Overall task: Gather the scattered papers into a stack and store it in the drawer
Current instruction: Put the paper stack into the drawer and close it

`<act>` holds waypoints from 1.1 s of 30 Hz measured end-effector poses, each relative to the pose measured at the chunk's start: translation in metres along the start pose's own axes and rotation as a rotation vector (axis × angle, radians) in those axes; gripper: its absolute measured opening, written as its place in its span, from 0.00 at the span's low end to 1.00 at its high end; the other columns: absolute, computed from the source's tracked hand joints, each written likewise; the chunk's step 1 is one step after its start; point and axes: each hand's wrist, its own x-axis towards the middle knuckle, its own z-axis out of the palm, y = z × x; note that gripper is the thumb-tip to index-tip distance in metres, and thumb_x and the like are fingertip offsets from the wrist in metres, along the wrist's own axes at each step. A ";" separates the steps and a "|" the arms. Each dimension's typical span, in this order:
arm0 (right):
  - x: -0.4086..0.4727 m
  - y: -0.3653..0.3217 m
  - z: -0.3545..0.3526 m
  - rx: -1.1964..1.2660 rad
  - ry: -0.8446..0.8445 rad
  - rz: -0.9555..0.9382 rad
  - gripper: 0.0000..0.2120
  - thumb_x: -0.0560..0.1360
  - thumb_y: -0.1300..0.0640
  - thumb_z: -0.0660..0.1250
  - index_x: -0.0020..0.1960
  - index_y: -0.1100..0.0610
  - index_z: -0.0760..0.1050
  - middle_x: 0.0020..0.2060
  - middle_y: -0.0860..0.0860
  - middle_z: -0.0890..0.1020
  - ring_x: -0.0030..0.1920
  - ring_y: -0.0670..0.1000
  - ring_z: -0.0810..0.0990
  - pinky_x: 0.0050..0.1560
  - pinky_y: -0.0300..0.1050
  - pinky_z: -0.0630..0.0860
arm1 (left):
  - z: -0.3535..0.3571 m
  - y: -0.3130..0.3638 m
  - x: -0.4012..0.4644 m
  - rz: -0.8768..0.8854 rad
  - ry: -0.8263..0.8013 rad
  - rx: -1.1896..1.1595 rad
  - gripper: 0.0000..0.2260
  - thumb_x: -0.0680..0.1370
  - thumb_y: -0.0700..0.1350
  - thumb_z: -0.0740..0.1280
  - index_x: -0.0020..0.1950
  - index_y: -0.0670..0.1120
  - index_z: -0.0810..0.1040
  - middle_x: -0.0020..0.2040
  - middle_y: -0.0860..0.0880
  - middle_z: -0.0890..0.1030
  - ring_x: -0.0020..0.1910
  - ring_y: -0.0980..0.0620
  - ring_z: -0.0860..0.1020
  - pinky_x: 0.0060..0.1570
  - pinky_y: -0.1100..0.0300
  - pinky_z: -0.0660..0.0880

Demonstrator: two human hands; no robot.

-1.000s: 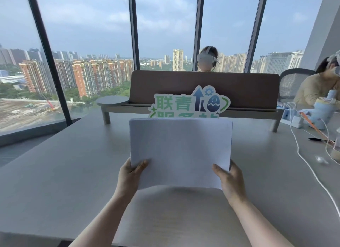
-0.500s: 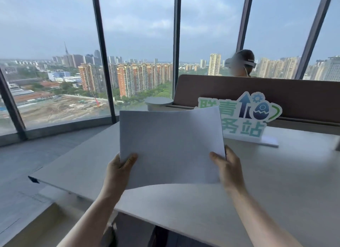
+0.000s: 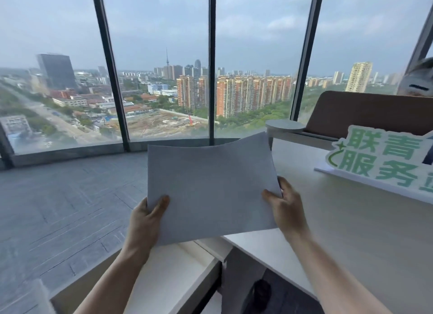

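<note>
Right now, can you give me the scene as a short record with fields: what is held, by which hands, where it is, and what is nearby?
held item: paper stack, slightly curved
left hand: grips the lower left corner
right hand: grips the right edge
position: lifted, past the left end of the desk
below: a white open compartment, possibly the drawer
nearby: green and white sign standing on the desk
</note>
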 end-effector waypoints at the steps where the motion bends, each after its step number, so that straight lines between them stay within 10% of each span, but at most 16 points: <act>1: 0.001 0.002 0.010 -0.014 -0.019 0.003 0.13 0.72 0.67 0.65 0.51 0.52 0.80 0.44 0.48 0.86 0.44 0.53 0.84 0.45 0.51 0.79 | -0.008 -0.001 -0.002 -0.007 0.024 0.001 0.02 0.78 0.44 0.67 0.47 0.48 0.79 0.37 0.54 0.84 0.32 0.58 0.82 0.31 0.66 0.78; 11: -0.008 0.018 0.107 -0.222 -0.234 -0.005 0.13 0.67 0.57 0.65 0.50 0.49 0.80 0.41 0.42 0.85 0.40 0.43 0.83 0.41 0.45 0.77 | -0.093 -0.038 -0.021 -0.128 0.280 0.086 0.04 0.77 0.46 0.68 0.51 0.48 0.79 0.44 0.50 0.84 0.43 0.47 0.83 0.44 0.51 0.80; 20: -0.020 0.038 0.163 -0.329 -0.375 -0.010 0.21 0.67 0.54 0.64 0.59 0.47 0.79 0.47 0.43 0.86 0.46 0.49 0.84 0.44 0.45 0.77 | -0.130 -0.055 -0.040 -0.222 0.426 0.117 0.04 0.78 0.44 0.68 0.52 0.45 0.77 0.41 0.50 0.81 0.37 0.56 0.79 0.28 0.73 0.74; 26: -0.033 0.053 0.189 -0.579 -0.437 -0.075 0.22 0.73 0.57 0.66 0.66 0.44 0.75 0.51 0.50 0.85 0.50 0.56 0.82 0.46 0.45 0.75 | -0.149 -0.084 -0.057 -0.355 0.499 0.199 0.05 0.76 0.48 0.70 0.41 0.50 0.77 0.43 0.48 0.83 0.43 0.46 0.82 0.52 0.48 0.79; 33: -0.052 0.074 0.201 -0.740 -0.584 -0.053 0.23 0.73 0.60 0.62 0.63 0.40 0.74 0.43 0.46 0.84 0.46 0.54 0.79 0.44 0.47 0.74 | -0.151 -0.109 -0.072 -0.479 0.481 0.378 0.05 0.77 0.45 0.69 0.46 0.44 0.79 0.49 0.43 0.84 0.46 0.44 0.81 0.48 0.54 0.76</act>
